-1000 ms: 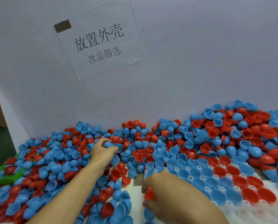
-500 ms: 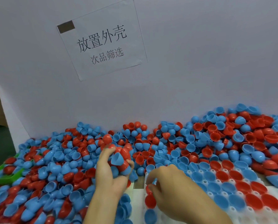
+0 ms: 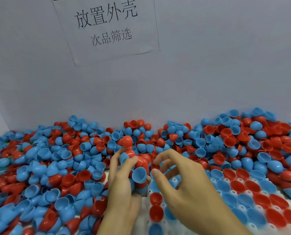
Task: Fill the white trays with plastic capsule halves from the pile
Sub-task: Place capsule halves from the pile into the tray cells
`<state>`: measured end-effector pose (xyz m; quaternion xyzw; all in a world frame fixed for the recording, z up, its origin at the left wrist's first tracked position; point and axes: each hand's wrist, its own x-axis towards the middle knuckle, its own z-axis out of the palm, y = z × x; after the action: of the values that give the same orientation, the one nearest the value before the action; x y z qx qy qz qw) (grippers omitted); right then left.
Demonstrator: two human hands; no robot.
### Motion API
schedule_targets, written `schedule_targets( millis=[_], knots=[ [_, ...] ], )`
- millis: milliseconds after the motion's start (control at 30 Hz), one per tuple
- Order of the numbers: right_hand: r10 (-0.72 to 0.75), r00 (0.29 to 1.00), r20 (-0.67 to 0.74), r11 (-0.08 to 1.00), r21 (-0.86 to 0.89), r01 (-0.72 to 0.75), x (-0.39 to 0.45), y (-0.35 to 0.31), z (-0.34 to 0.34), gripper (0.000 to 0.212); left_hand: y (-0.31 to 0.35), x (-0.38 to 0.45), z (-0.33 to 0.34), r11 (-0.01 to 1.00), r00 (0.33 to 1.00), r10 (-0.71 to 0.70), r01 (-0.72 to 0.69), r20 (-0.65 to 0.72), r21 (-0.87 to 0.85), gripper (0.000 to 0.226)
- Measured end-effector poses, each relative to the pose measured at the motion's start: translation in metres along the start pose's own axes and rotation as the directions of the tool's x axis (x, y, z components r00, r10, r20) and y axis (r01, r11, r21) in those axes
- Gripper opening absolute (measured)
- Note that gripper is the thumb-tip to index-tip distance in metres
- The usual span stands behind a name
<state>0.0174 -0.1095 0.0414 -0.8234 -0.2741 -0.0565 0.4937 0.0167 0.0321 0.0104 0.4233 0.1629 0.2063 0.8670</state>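
Spillage risk: your left hand (image 3: 122, 180) grips an overfull clutch of capsule halves (image 3: 138, 168) beside the white tray (image 3: 239, 207), while your right hand (image 3: 180, 182), fingers loosely curled and empty, reaches in.

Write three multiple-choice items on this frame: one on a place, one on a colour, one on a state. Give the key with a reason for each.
1. Where does the white tray lie?
A. left of the pile
B. at lower right, under the right hand
C. on the wall

2. What colours are the capsule halves in the pile?
A. red and blue
B. green and yellow
C. all white

3. What is the left hand doing?
A. lying flat and empty
B. gripping a bunch of halves
C. holding the paper sign

Key:
1 B: its sockets show below and right of the right hand.
2 A: only red and blue shells lie heaped there.
3 B: its fingers curl round several red and blue halves.
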Motion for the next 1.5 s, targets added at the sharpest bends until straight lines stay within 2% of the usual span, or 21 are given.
schedule_targets(
  millis=[100, 167, 267, 400, 633, 667, 767, 867, 1000, 1067, 1133, 1233, 1300, 1367, 1433, 1500],
  knots=[
    [-0.075, 0.996, -0.043, 0.997, -0.005, 0.075, 0.001, 0.001, 0.005, 0.002, -0.004, 0.004, 0.004, 0.996, 0.998, 0.033, -0.037, 0.050, 0.079, 0.036],
    [-0.102, 0.992, -0.074, 0.995, -0.032, 0.100, 0.002, 0.003, 0.008, 0.009, -0.008, 0.003, 0.008, 0.993, 0.997, 0.023, -0.031, 0.070, 0.111, 0.036],
    [-0.106, 0.988, -0.109, 0.991, -0.094, 0.096, 0.003, 0.008, 0.011, 0.012, -0.014, 0.001, 0.013, 0.995, 0.996, -0.012, 0.003, 0.091, 0.099, 0.035],
    [-0.079, 0.993, -0.092, 0.994, -0.080, 0.072, 0.002, 0.010, 0.013, 0.022, -0.016, 0.000, 0.015, 0.995, 0.993, -0.033, 0.022, 0.112, 0.100, 0.034],
    [-0.123, 0.988, -0.095, 0.987, -0.110, 0.113, 0.004, 0.007, 0.005, 0.030, -0.017, 0.000, 0.017, 0.979, 0.970, -0.082, 0.035, 0.230, 0.202, 0.006],
    [-0.135, 0.987, -0.084, 0.982, -0.141, 0.123, 0.004, 0.007, 0.003, 0.026, -0.018, -0.001, 0.017, 0.976, 0.967, -0.079, 0.026, 0.243, 0.216, 0.008],
    [-0.160, 0.986, -0.041, 0.962, -0.230, 0.147, 0.005, 0.008, 0.000, 0.013, -0.018, -0.004, 0.020, 0.970, 0.956, -0.075, 0.004, 0.285, 0.245, 0.037],
    [-0.141, 0.988, -0.061, 0.963, -0.240, 0.123, 0.004, 0.009, -0.001, 0.013, -0.020, -0.006, 0.022, 0.972, 0.946, -0.099, 0.026, 0.309, 0.232, 0.043],
    [-0.092, 0.988, -0.127, 0.984, -0.161, 0.071, 0.003, 0.007, -0.001, 0.011, -0.016, -0.006, 0.021, 0.968, 0.931, -0.228, 0.185, 0.286, 0.168, 0.065],
    [-0.071, 0.987, -0.143, 0.989, -0.136, 0.051, 0.003, 0.003, -0.007, 0.010, -0.012, -0.006, 0.019, 0.966, 0.913, -0.257, 0.243, 0.317, 0.083, 0.055],
    [-0.026, 0.996, -0.086, 0.989, -0.150, 0.013, 0.003, -0.002, -0.019, 0.009, -0.011, -0.003, 0.018, 0.957, 0.915, -0.278, 0.289, 0.292, 0.006, 0.049],
    [0.122, 0.981, 0.149, 0.939, -0.338, -0.065, 0.001, -0.008, -0.037, 0.010, -0.008, 0.003, 0.016, 0.963, 0.946, -0.249, 0.265, 0.208, -0.054, 0.034],
    [0.258, 0.919, 0.297, 0.856, -0.512, -0.075, -0.002, -0.011, -0.039, 0.010, -0.006, 0.005, 0.014, 0.968, 0.960, -0.230, 0.242, 0.159, -0.060, 0.025],
    [0.378, 0.841, 0.388, 0.795, -0.601, -0.080, -0.006, -0.014, -0.033, 0.008, -0.005, 0.004, 0.013, 0.968, 0.963, -0.234, 0.244, 0.134, -0.064, 0.021],
    [0.447, 0.782, 0.433, 0.765, -0.639, -0.084, -0.010, -0.015, -0.023, 0.008, -0.005, 0.004, 0.013, 0.968, 0.965, -0.229, 0.240, 0.127, -0.071, 0.021],
    [0.477, 0.765, 0.434, 0.726, -0.685, -0.063, -0.013, -0.014, -0.012, 0.007, -0.005, 0.003, 0.012, 0.970, 0.967, -0.224, 0.233, 0.122, -0.072, 0.020]
  ],
)
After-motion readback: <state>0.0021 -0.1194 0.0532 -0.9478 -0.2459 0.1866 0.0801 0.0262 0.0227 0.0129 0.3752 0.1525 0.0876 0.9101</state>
